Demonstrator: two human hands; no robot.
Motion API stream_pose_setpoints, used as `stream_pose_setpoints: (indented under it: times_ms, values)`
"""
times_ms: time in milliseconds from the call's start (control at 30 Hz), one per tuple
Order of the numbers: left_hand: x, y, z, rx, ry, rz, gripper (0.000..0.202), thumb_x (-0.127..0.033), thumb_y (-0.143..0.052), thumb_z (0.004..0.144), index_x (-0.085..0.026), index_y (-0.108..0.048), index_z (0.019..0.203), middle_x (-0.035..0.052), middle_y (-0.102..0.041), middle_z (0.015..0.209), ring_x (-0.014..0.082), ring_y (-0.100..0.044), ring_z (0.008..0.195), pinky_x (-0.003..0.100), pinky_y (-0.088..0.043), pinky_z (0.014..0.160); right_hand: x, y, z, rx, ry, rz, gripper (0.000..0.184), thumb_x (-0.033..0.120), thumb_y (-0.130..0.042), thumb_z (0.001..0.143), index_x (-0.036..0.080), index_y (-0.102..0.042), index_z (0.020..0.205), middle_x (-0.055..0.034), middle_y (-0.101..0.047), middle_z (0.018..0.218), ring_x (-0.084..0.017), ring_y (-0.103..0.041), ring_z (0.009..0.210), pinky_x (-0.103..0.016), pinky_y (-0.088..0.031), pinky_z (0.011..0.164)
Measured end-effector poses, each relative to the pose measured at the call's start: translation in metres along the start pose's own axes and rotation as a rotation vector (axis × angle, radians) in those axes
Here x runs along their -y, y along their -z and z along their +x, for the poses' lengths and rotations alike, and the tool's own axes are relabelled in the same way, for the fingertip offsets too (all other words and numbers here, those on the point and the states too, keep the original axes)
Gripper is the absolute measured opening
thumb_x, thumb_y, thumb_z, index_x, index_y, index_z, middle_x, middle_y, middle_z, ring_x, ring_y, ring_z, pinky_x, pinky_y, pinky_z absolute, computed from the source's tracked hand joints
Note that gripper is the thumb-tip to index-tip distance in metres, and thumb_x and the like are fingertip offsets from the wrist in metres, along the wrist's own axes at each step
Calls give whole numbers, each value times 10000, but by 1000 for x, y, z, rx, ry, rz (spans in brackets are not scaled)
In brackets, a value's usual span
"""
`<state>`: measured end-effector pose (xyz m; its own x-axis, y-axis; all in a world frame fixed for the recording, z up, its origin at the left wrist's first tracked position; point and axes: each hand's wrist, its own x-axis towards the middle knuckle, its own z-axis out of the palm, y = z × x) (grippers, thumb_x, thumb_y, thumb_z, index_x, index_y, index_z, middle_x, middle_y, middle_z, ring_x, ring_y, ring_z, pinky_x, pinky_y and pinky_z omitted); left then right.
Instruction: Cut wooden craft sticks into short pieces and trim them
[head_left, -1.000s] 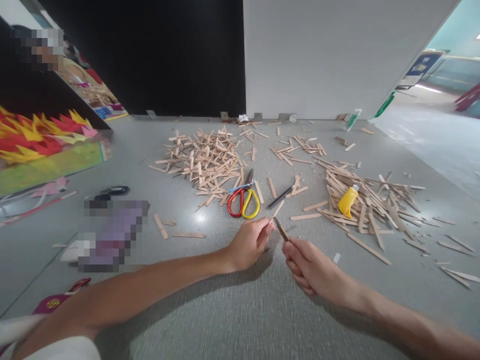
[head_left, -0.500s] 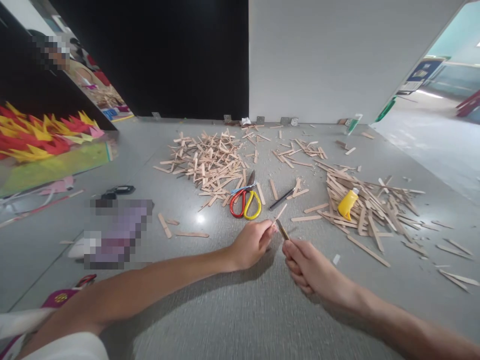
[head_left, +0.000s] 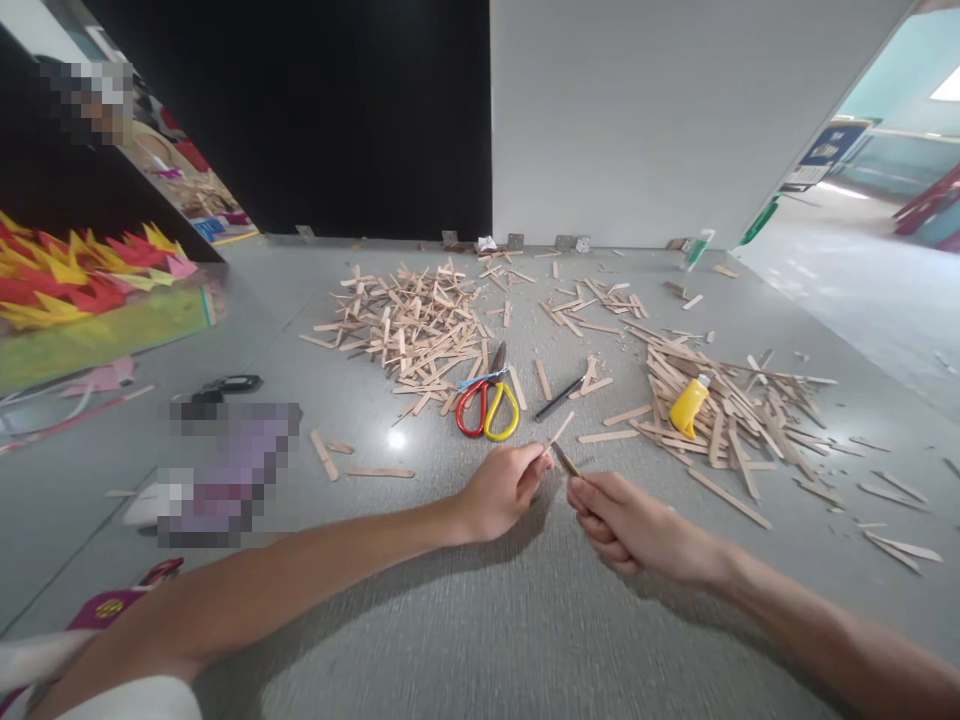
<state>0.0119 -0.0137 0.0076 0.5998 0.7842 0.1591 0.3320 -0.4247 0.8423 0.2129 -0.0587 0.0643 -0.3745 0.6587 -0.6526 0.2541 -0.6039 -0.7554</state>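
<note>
My left hand [head_left: 501, 490] is closed on a thin wooden stick [head_left: 559, 429] that points up and to the right. My right hand [head_left: 626, 522] is closed round the handle of a small knife [head_left: 565, 460], whose tip meets the stick close to my left fingers. Both hands hover just above the grey floor [head_left: 480, 620]. Right behind them lie red-and-yellow scissors [head_left: 486, 403] and a dark pen-like tool [head_left: 561, 397].
A heap of cut wooden sticks [head_left: 409, 325] lies at the back left, another heap [head_left: 731, 405] at the right with a yellow glue bottle [head_left: 688, 405] on it. Loose sticks [head_left: 324, 455] lie left. Coloured paper shapes [head_left: 82, 265] and a blurred object [head_left: 225, 470] sit far left.
My right hand has shifted slightly, bringing the knife tip closer against the stick. My left hand keeps its hold in nearly the same place.
</note>
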Motion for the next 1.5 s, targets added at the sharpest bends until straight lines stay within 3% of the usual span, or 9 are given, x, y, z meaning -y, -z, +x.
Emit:
stream_pose_setpoints:
  times_ms: [133,367,567,800,1000,1167,1300,1433,1500]
  values:
    - [2,0,3,36,-27,20,422,-459,-354,1124,-248,-405,762,-29,-520,637,148,-491,570,270,-354,600,17,34,-3,108,-2,-169,495,636,-702,868,249,-425,733,122,-339,549,-54,-183,459,-219,-91,412]
    - [4,-1,-1,18,-8,65,446,-437,-326,1152,-240,-458,775,-42,-497,612,148,-466,544,271,-347,586,-4,-6,1,18,-30,41,452,640,-449,996,267,-347,760,122,-290,557,-70,-196,445,-209,-190,406]
    - [6,-5,-1,31,-29,86,357,-337,-389,1131,-208,-577,855,16,-623,720,168,-582,636,280,-411,653,14,39,4,165,33,-203,541,701,-708,850,248,-435,734,116,-353,572,-48,-235,446,-198,-150,384]
    - [4,0,-3,41,-32,93,446,-439,-337,1159,-225,-523,814,-26,-537,641,154,-507,561,270,-360,582,-2,3,1,35,0,-18,482,692,-525,969,262,-394,795,123,-326,571,-63,-247,446,-185,-222,389]
    - [7,-2,-3,38,-51,80,381,-370,-376,1133,-204,-618,889,40,-671,758,194,-640,672,291,-428,673,9,25,0,72,33,-158,520,687,-672,863,243,-440,727,109,-368,566,-47,-258,446,-196,-172,386]
    - [4,-2,-1,-5,-28,38,428,-424,-360,1144,-203,-689,982,15,-648,709,193,-630,638,285,-458,689,5,21,6,-12,81,-170,466,669,-548,958,241,-493,784,102,-361,582,-71,-281,450,-218,-227,417]
    - [1,-1,3,-101,18,-7,511,-508,-315,1155,-203,-694,996,-12,-599,661,184,-586,602,283,-467,689,9,6,1,-309,355,-532,346,466,-429,1057,216,-642,947,-6,-592,699,-159,-557,584,-299,-473,569]
    - [1,-2,5,-169,73,-59,566,-569,-274,1149,-202,-674,985,-43,-531,597,159,-515,523,260,-433,608,6,-10,-41,-786,917,-817,270,305,-550,1048,254,-662,1288,-154,-710,1319,-314,-704,1218,-468,-599,975]
    - [2,-1,6,-184,93,-82,583,-596,-268,1139,-207,-662,957,-47,-518,587,151,-503,508,252,-426,593,-12,-18,-73,-722,1045,-868,297,253,-590,1047,335,-661,1323,-108,-687,1407,-305,-690,1281,-432,-613,992]
